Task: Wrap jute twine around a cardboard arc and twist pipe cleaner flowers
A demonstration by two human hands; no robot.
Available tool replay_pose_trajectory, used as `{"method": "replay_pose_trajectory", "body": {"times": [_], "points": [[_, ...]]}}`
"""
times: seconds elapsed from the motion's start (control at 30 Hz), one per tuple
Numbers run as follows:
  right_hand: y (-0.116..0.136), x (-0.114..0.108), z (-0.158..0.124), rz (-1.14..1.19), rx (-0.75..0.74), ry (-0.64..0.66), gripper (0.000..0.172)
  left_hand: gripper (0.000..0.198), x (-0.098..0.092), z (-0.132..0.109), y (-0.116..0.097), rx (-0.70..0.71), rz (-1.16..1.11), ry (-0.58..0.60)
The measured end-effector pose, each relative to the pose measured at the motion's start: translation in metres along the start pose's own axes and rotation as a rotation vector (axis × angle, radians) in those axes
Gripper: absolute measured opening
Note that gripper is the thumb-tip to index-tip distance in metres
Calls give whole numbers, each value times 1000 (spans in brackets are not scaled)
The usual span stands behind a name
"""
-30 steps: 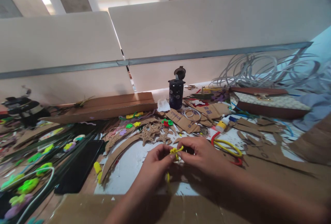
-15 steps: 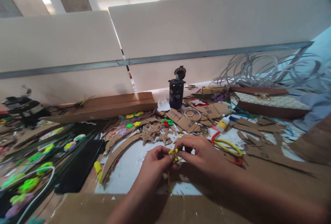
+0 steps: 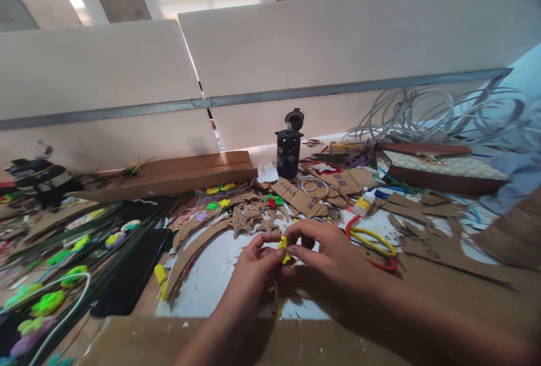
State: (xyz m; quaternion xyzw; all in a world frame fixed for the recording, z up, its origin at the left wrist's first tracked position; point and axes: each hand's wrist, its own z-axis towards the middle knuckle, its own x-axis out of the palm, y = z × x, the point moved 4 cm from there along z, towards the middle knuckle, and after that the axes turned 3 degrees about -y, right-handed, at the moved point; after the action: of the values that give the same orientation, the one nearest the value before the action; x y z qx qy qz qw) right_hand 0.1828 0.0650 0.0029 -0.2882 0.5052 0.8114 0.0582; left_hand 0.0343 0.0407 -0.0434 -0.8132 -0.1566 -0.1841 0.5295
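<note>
Between my two hands, low in the middle of the view, is a small yellow pipe-cleaner flower (image 3: 284,249). My left hand (image 3: 256,264) pinches it from the left. The thumb and fingertips of my right hand (image 3: 323,248) close on its right side. A thin yellow strand (image 3: 276,298) hangs below the left fingers. Just beyond my hands lie twine-wrapped stars (image 3: 247,219) and a curved cardboard strip (image 3: 198,248) on a white surface (image 3: 211,276). To the right of my right hand lie yellow and red pipe cleaners (image 3: 374,242).
A black bottle (image 3: 288,152) with a raised lid stands behind. A glue bottle (image 3: 364,201), a handbag (image 3: 439,169) and cardboard scraps (image 3: 439,242) lie to the right. A dark phone-like slab (image 3: 131,273) and fuzzy flowers (image 3: 48,301) are on the left. Cardboard (image 3: 211,343) edges the front.
The yellow flower has been turned between my fingers and now shows more edge-on. My left fingers have lifted slightly around it. Both arms stay almost in place.
</note>
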Motion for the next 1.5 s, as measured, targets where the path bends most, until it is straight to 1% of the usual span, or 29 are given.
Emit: {"method": "replay_pose_trajectory", "body": {"times": [0.07,0.17,0.3,0.37,0.47,0.6,0.67,0.73,0.83,0.97,1.07,1.17,1.27,1.5], "points": [[0,-2,1,60,10,-9,10,48,0,1,1,1,-30,21],[-2,-2,3,101,28,0,16,38,-1,5,3,-4,-42,42],[-9,1,5,156,72,67,9,31,-1,7,4,-3,-4,71],[-14,3,6,207,109,82,15,31,-1,7,4,-7,9,77],[-22,7,7,335,191,69,22,29,0,6,6,-11,1,86],[-33,13,7,512,334,54,24,30,0,4,6,21,-42,101],[-35,14,7,552,379,31,25,32,0,3,4,45,-32,87],[-34,13,7,565,390,4,25,33,-2,3,0,90,13,56],[-33,12,7,562,390,0,27,35,-4,3,-5,169,94,31],[-35,12,5,525,345,-12,24,40,-5,3,-6,179,149,6],[-34,11,3,429,294,-35,21,38,-7,3,-7,189,157,-34],[-28,9,0,290,234,-47,17,33,-7,2,-8,191,175,-56],[-21,8,-2,196,209,-48,14,32,-5,1,-11,210,209,-64],[-14,8,-4,125,175,-54,13,27,-4,1,-10,234,291,-51]]}}
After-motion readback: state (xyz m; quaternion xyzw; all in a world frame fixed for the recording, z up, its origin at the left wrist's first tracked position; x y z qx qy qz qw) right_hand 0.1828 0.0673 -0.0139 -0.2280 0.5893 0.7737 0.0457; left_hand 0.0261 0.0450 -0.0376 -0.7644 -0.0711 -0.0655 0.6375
